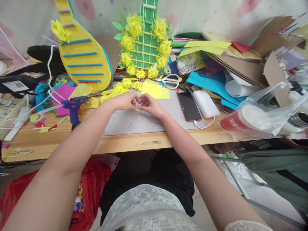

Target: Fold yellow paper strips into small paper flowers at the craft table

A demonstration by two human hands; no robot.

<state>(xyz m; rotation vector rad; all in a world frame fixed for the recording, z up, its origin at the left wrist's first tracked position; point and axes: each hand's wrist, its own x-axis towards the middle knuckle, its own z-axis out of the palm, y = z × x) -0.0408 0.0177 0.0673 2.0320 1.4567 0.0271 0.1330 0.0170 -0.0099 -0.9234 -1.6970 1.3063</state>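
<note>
My left hand (127, 100) and my right hand (152, 105) meet over the grey cutting mat (134, 123), fingers curled in a pinch. Between the fingertips shows a bit of yellow paper (138, 109); most of it is hidden. Just behind my hands lie yellow paper squares (154, 89) and several folded yellow paper flowers (127, 84). Scissors (171, 81) with pale handles rest at the mat's back edge. A green paper instrument (146, 48) with white strings and yellow flowers leans upright against the wall.
At left are a yellow paper instrument (84, 62) and a blue glue gun (74, 109) with paper scraps. To the right are a phone (189, 106), a white power bank (206, 104) cabled to it, a bagged red cup (232, 122) and piled cardboard (240, 69).
</note>
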